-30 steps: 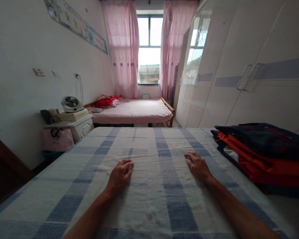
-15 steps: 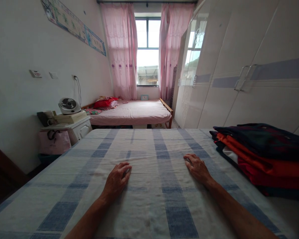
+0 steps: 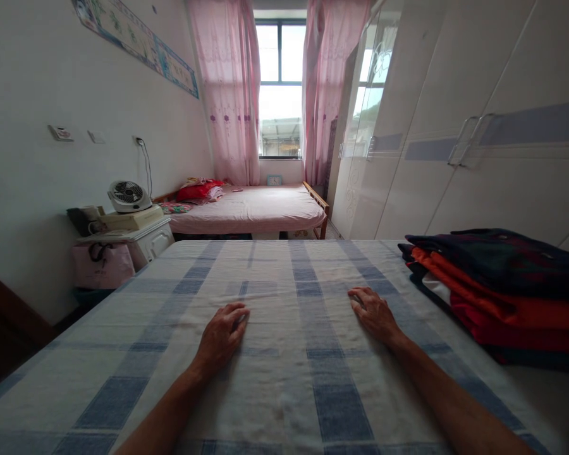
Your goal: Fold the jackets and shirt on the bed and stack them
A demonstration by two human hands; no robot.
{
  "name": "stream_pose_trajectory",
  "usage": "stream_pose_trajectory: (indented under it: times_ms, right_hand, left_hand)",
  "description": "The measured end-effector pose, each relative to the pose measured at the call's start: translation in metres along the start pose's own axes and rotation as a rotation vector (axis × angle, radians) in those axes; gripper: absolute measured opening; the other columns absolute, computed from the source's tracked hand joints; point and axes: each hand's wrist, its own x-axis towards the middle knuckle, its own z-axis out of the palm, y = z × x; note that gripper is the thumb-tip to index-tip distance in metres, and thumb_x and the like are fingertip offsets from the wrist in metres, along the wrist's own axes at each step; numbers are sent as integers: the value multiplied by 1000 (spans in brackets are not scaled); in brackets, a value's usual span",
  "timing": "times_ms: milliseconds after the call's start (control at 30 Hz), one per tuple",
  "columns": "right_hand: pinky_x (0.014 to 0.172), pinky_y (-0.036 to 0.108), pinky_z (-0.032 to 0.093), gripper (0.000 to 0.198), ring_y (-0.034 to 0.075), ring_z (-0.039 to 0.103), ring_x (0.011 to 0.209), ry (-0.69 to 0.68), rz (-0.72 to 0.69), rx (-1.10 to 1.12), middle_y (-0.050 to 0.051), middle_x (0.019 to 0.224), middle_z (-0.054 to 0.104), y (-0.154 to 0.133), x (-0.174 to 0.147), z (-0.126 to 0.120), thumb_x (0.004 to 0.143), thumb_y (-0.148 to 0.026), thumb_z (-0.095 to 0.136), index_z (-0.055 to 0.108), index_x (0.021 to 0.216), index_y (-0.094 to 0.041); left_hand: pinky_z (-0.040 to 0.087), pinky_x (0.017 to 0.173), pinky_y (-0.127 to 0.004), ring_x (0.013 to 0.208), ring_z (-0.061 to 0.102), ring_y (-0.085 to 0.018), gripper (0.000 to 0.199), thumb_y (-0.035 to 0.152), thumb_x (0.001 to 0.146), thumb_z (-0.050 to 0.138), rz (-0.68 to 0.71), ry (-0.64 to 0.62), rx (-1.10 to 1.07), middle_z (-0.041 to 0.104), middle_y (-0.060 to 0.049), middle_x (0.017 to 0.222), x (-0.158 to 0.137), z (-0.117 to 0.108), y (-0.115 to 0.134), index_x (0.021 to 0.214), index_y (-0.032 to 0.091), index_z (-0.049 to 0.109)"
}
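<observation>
My left hand (image 3: 224,332) rests on a blue-and-white checked bedsheet (image 3: 275,392), its fingers loosely bent and the thumb a little apart from them. Farther right, my right hand (image 3: 372,315) lies on the same sheet near a blue stripe, fingers slightly spread and holding nothing. Neither hand grips the cloth. To the right of my right hand sits a stack of folded clothes (image 3: 512,316), dark plaid on top with orange and red layers below.
Beyond the near bed stands a second bed with a pink sheet (image 3: 260,208) and a red bundle (image 3: 201,189). A small fan (image 3: 129,196) sits on a box on the white nightstand (image 3: 154,243), a pink bag (image 3: 103,265) beside it. A white wardrobe (image 3: 455,208) lines the right side.
The whole view has shifted slightly upward in the picture, as the camera tilts down a little. Both hands stay at the same places on the sheet.
</observation>
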Motion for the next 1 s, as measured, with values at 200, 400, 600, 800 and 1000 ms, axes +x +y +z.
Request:
stream_pose_trajectory:
  times_ms: [200,400,600,800,1000]
  right_hand:
    - [92,37,36,32,22,48,117,-1,-2,13,7,126,55,2,0,2,82,-25,41,60,107,-22]
    - [93,38,35,33,21,48,118,0,2,23,6,126,55,1,-1,2,82,-25,40,60,108,-22]
    - [93,38,34,32,21,49,117,-5,9,30,7,126,55,-1,-2,-1,82,-26,40,60,107,-22]
    - [94,39,33,33,21,48,117,-16,11,26,7,126,55,-1,-1,-2,82,-26,39,59,108,-22]
    - [93,39,34,34,22,48,117,-16,13,24,7,125,55,-4,-2,-3,82,-27,38,60,107,-20]
  left_hand:
    - [44,96,-38,107,56,-22,29,26,81,47,-10,-2,6,63,-7,113,0,-1,2,98,19,69]
    - [44,96,-37,107,57,-22,29,25,81,47,-7,3,7,64,-7,113,0,0,1,99,20,69]
    - [44,96,-36,107,57,-22,28,25,81,47,-3,8,6,64,-7,113,0,0,1,98,19,69]
    - [45,96,-37,106,58,-22,28,24,80,48,-1,17,0,65,-7,111,0,-1,1,97,20,70]
    - [46,95,-37,105,59,-22,27,24,78,49,-4,25,-2,66,-6,109,1,-1,2,96,22,70]
